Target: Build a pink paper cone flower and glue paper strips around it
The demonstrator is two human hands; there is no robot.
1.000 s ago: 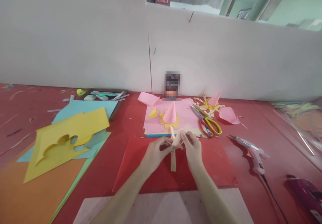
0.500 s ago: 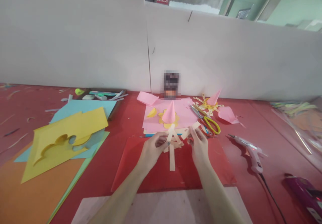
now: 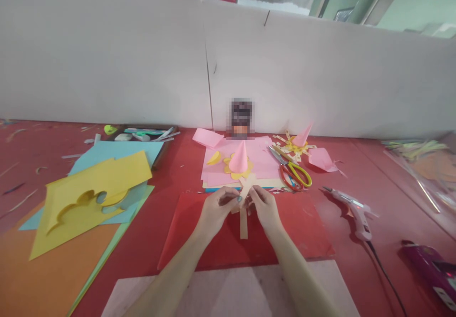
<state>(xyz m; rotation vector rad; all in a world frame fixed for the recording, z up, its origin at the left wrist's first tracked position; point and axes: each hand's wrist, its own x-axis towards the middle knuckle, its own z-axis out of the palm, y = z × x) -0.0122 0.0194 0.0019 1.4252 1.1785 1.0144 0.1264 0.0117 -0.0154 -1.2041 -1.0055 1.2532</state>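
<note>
Cream paper strips (image 3: 243, 224) cross one another between my two hands, above a red board (image 3: 199, 236). My left hand (image 3: 219, 210) pinches the strips from the left, thumb and fingers together. From the right, my right hand (image 3: 262, 208) closes on a strip laid slantwise over the others; its fingertips partly hide where the strips meet. Just beyond the hands stands a pink paper cone (image 3: 239, 158) on a yellow flower-shaped paper base (image 3: 228, 167). That base rests on pink paper sheets (image 3: 263, 158), near a small yellow cutout (image 3: 214, 158).
Scissors (image 3: 295, 174) lie right of the pink sheets. Behind them sits another cone piece (image 3: 302, 136) with strips around it. A glue gun (image 3: 356, 210) and its cord lie at right, near a purple device (image 3: 427, 272). Yellow paper (image 3: 89, 198) covers coloured sheets at left. A white partition (image 3: 142, 60) rises behind.
My right hand has moved left, bringing its loose strip onto the crossed strips. My left hand stays at nearly the same place, still pinching.
</note>
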